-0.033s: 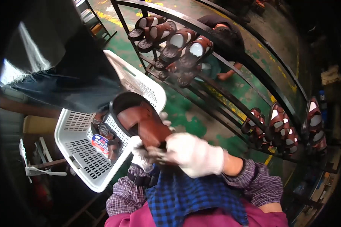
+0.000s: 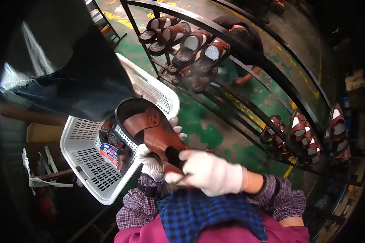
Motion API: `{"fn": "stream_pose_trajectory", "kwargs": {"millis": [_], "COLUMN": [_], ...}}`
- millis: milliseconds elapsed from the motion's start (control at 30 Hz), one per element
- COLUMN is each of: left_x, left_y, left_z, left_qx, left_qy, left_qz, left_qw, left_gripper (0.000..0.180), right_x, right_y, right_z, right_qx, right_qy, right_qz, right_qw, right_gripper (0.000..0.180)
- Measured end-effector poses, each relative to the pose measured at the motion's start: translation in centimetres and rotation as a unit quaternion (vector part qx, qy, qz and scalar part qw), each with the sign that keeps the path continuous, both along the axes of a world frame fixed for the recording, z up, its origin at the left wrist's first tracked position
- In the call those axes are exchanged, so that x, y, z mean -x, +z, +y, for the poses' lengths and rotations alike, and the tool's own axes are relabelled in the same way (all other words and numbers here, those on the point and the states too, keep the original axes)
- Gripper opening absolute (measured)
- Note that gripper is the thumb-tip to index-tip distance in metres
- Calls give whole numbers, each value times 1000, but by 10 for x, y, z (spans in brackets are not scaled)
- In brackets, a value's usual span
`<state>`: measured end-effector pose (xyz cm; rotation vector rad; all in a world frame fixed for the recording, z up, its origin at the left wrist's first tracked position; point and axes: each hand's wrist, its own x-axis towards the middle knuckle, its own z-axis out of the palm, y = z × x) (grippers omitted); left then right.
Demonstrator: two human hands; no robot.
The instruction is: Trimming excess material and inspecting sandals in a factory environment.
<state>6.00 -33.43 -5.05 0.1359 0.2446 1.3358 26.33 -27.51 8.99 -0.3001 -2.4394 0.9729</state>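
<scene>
A brown leather sandal [image 2: 152,131] with a black sole is held up between both of my hands, toe end pointing away from me. My left hand [image 2: 149,164], in a white knit glove, supports it from below on its left side. My right hand [image 2: 210,174], also in a white glove, is closed around the heel end. The sandal hangs just over the near right corner of a white plastic basket [image 2: 83,166]. My plaid sleeves and a blue checked apron fill the bottom of the view.
The basket holds more brown sandals [image 2: 109,139] and a small printed packet [image 2: 109,153]. A black curved metal rack [image 2: 251,107] carries sandals at the top [image 2: 182,42] and at the right [image 2: 302,137]. Another person [image 2: 239,36] crouches behind it. A dark cloth [image 2: 69,73] hangs at upper left.
</scene>
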Motion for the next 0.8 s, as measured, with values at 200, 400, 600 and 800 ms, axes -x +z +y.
{"fn": "stream_pose_trajectory", "kwargs": {"millis": [200, 400, 600, 800], "left_x": [-13, -25, 3, 30], "left_y": [20, 43, -12, -63], "left_z": [40, 44, 17, 8], "left_qx": [55, 12, 95, 189], "left_qy": [-162, -137, -96, -35], "left_qz": [-144, -183, -108, -7], "left_qw": [975, 973, 985, 981], "left_gripper": [70, 67, 61, 54], "right_x": [-25, -34, -10, 0], "right_y": [8, 19, -8, -19], "right_z": [-16, 7, 8, 13], "right_qx": [271, 24, -135, -162], "right_qy": [-47, -327, -355, -383], "right_qz": [125, -89, -258, -241], "right_qw": [953, 940, 889, 877], "right_gripper": [43, 42, 24, 25]}}
